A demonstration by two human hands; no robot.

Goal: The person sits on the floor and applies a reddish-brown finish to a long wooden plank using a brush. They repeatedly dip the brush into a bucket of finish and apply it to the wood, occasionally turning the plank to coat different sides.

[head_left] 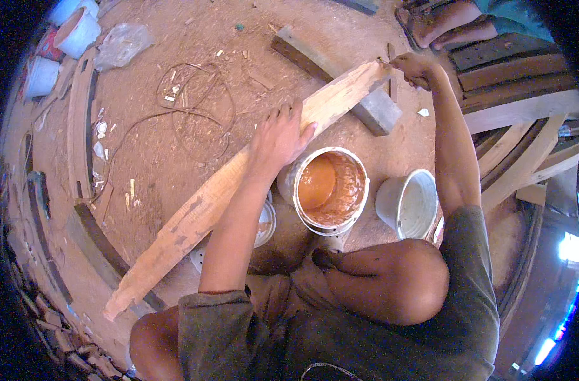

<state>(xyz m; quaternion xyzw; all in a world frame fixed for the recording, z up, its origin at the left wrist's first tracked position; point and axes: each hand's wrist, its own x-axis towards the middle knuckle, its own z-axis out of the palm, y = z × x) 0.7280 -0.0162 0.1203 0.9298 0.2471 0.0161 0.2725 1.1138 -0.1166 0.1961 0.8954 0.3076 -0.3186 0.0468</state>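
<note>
A long pale wooden plank (213, 190) runs slantwise from the lower left to the upper right, its surface rough with darker patches. My left hand (278, 136) is closed over the plank around its middle, fingertips at the far edge and thumb on the near side. At the plank's far right end is my right hand (418, 70), fingers curled shut. A small dark tip shows beside those fingers, but what they hold is too hidden to name. Just below the plank, in front of my crossed legs, stands a white bucket (331, 187) with orange-brown liquid inside.
A second whitish bucket (409, 204) stands to the right. Under the plank's far end lies a wooden beam (377, 113); another beam (102, 238) lies under its near end. A looped cord (194, 114) rests on the dirt floor. Stacked timber (524, 108) and a person's feet (439, 28) are at right.
</note>
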